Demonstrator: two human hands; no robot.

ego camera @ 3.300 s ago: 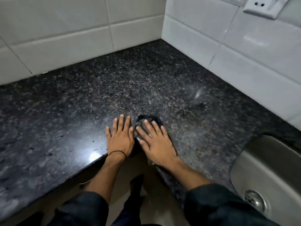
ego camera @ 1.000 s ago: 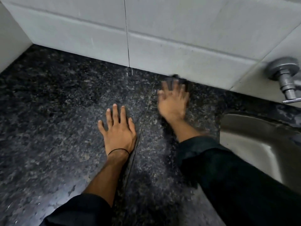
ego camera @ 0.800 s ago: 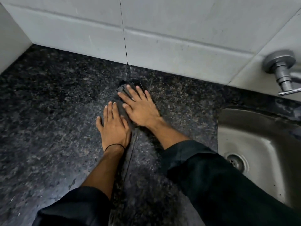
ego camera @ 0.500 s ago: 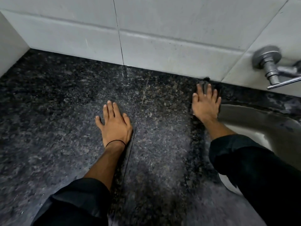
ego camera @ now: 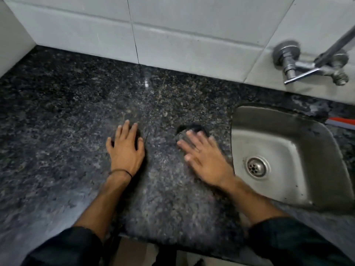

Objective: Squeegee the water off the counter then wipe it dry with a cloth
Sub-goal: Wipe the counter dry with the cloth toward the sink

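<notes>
Sink [ego camera: 315, 150] of steel is set into the counter [ego camera: 67, 112] at the right; nothing is seen inside it but one round drain [ego camera: 256, 167], and its basin appears empty of loose items. Dark speckled stone forms the counter, which is backed by white tiles [ego camera: 182, 35]. One tap [ego camera: 311, 67] is mounted on the tiled wall above the sink. An orange and grey strip [ego camera: 342, 122] is glimpsed behind the sink's far rim; what it is cannot be told.

Two hands are shown, both palm down on the counter. The left hand [ego camera: 125, 148] is laid flat on bare stone with fingers slightly spread, and one thin dark band [ego camera: 121, 172] is worn at its wrist. The right hand [ego camera: 203, 156], blurred, is pressed with spread fingers onto one dark cloth [ego camera: 189, 129], which is bunched under the fingertips and shows just beyond them. The cloth lies on the counter between the left hand and the sink, near the sink's left rim. Two dark sleeves [ego camera: 299, 244] are visible at the bottom edge
</notes>
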